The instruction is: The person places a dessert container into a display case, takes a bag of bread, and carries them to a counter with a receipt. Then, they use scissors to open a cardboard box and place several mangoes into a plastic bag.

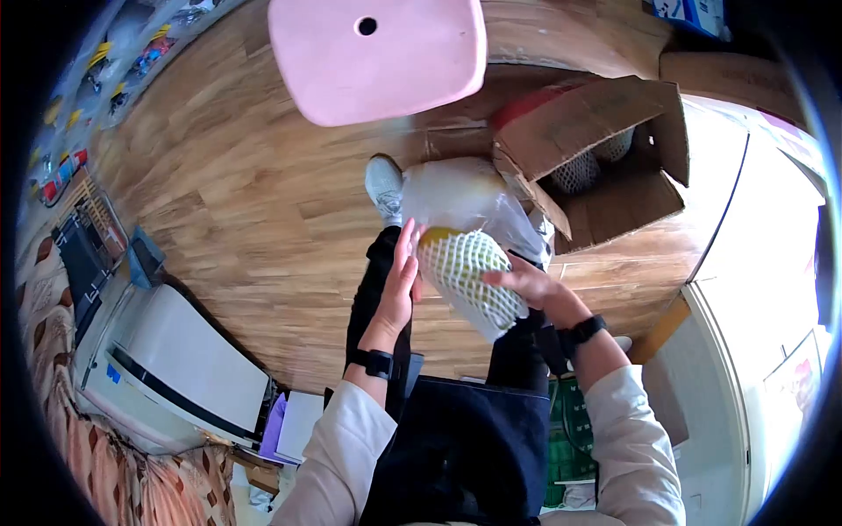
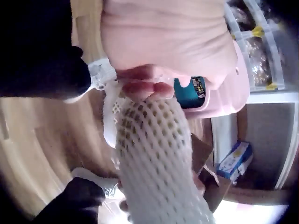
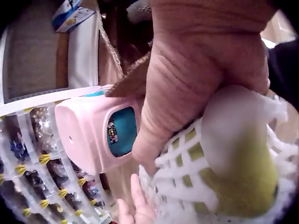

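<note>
A yellow-green fruit (image 3: 254,186) sits in a white foam net (image 1: 469,272), held in front of the body at a tilt, its bare yellowish end showing at the top in the head view. My right hand (image 1: 535,285) grips the netted fruit from the right, thumb across the net and fingers around the other side. On the left, my left hand (image 1: 399,285) is beside the fruit, fingers pointing away from the body; in the left wrist view its fingertips (image 2: 161,91) are right at one end of the net. The exact kind of fruit is unclear.
Beyond the hands lies a clear plastic bag (image 1: 478,197) on the wooden floor. An open cardboard box (image 1: 583,118) at the right holds more netted items (image 1: 579,174). A pink stool (image 1: 386,61) stands ahead. White cabinet-like furniture (image 1: 189,355) is at the left.
</note>
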Motion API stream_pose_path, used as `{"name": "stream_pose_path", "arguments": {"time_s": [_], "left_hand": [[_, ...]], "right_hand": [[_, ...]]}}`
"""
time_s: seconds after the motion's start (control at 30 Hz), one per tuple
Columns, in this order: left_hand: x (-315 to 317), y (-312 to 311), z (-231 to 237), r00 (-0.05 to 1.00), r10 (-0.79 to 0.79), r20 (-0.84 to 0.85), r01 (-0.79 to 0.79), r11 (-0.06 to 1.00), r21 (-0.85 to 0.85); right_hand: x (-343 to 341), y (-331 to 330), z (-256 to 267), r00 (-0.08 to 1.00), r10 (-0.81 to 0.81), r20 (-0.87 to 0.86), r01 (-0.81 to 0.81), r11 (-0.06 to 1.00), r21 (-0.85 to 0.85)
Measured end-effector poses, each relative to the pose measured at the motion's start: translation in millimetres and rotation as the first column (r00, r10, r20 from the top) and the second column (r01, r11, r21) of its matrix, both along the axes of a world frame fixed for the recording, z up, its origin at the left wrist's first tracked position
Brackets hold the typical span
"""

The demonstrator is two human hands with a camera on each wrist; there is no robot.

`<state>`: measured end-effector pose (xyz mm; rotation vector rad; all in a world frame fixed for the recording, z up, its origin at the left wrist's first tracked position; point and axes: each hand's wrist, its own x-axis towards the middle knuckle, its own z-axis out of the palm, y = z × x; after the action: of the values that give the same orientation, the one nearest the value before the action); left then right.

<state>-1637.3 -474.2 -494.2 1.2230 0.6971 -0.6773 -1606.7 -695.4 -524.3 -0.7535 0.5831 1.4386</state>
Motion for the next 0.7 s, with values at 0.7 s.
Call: {"name": "stream_pose_path", "arguments": {"time_s": [0.7], "left_hand": [[4,21,-7,0.939,0.337,-0.069,-0.344,0.926,-0.154]], "right_hand": [[29,73,-150,0.308,0.741,0.596,-0.395,0.670,-0.629]]}}
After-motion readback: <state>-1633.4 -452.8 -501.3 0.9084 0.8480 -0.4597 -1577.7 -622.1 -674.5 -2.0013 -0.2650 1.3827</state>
